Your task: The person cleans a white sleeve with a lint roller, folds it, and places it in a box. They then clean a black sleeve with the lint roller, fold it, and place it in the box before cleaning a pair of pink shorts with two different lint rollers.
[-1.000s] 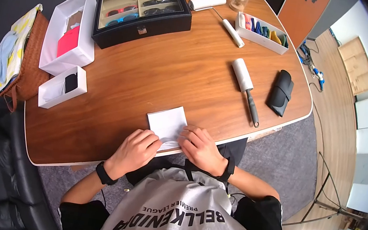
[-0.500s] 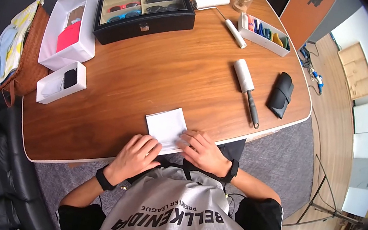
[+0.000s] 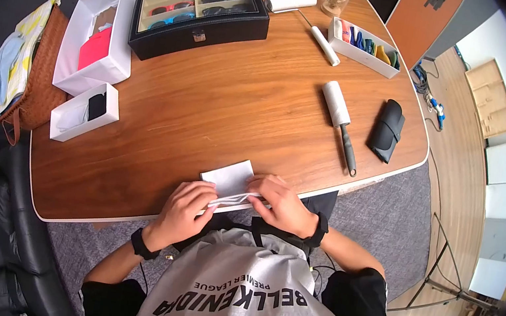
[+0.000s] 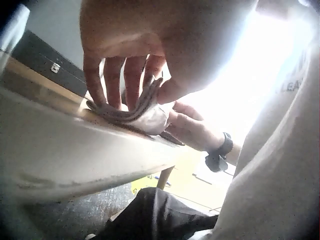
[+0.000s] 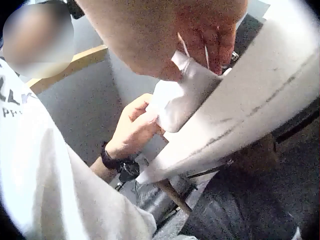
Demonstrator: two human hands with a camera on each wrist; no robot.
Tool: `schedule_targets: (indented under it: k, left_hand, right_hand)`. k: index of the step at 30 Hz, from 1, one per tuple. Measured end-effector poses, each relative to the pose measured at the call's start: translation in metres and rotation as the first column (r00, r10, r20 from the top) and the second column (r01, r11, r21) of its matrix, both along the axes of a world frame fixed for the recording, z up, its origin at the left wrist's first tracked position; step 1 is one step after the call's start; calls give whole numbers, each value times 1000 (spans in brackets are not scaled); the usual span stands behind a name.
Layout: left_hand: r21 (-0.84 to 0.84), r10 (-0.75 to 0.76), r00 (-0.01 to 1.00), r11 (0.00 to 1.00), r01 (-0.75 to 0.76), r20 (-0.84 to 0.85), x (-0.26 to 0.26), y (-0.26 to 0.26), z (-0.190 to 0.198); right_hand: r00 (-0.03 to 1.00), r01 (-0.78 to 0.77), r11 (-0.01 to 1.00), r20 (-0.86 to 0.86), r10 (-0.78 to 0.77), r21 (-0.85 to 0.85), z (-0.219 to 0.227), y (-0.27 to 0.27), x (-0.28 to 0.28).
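Observation:
A folded white cloth (image 3: 227, 177) lies at the front edge of the table, its near side lifted into several layers. My left hand (image 3: 186, 208) pinches the near left corner, with the thumb below and the fingers over the top. On the near right corner, my right hand (image 3: 280, 205) pinches the layers between thumb and fingers. In the left wrist view the cloth (image 4: 150, 119) bends upward between thumb and fingers. The right wrist view has the cloth (image 5: 181, 100) curled up over the table's rim, with both hands on it.
Ahead on the table (image 3: 209, 97) lie a lint roller (image 3: 337, 105) and a black glasses case (image 3: 386, 131). Farther back stand a sunglasses display box (image 3: 196, 35) and a white box of rolled colourful cloths (image 3: 364, 56). White boxes (image 3: 106, 117) and a woven basket (image 3: 43, 83) line the left.
The near side of the cloth has been lifted and bent away from me, so less of its flat top shows. Both hands have closed in on its near corners.

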State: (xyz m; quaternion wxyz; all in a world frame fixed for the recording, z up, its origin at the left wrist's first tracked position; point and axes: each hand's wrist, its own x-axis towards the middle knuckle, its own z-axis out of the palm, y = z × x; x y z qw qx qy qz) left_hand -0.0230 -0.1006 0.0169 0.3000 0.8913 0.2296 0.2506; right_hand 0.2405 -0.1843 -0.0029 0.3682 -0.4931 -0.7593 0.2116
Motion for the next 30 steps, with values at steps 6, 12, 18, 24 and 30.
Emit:
schedule_targets:
  k: [6,12,18,24,30]
  left_hand:
    - [-168,147,989,976,-140,29,2,5,-8]
    - [-348,269,962,900,-263,-32,6,6,-9]
    - [-326,289,957,902,-282,-26,9,13,-15]
    - [-298,325,934,886,-355,-146,12,15,-10]
    - [213,362,931,914,-344,-52,17,10,-5]
  right_hand:
    - [971,117,956,-172,-167,-267,11,17,-3]
    - [962,183,934,-139,-235,-308,7,30,-7]
    - [964,256,942,-12,-264,-217,5,34,-14]
    - [963,268,945,26,-268,-186,-1,36,-16]
    - [943,317,948,112,-312,-25,0,34,-22]
